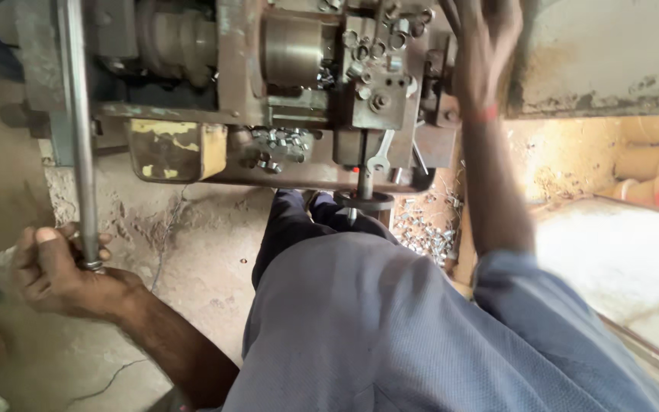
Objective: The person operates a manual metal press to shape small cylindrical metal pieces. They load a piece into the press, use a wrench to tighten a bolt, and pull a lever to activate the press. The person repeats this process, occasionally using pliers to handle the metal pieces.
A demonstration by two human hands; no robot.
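Left hand (55,267) fingers wrapped tight round long steel lever (78,130); right hand (486,42) reaching into machine head (360,84) (finger state unclear). Judged: mid-stroke; feeding needs care.

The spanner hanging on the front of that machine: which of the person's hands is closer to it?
The right hand. It reaches into the machine above and just right of the spanner. The left hand is far off to the left, gripping a long metal rod.

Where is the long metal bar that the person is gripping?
In the head view the long metal bar runs down the left side, past the machine, with its lower end gripped in the left hand. The right hand is up at the machine's right edge.
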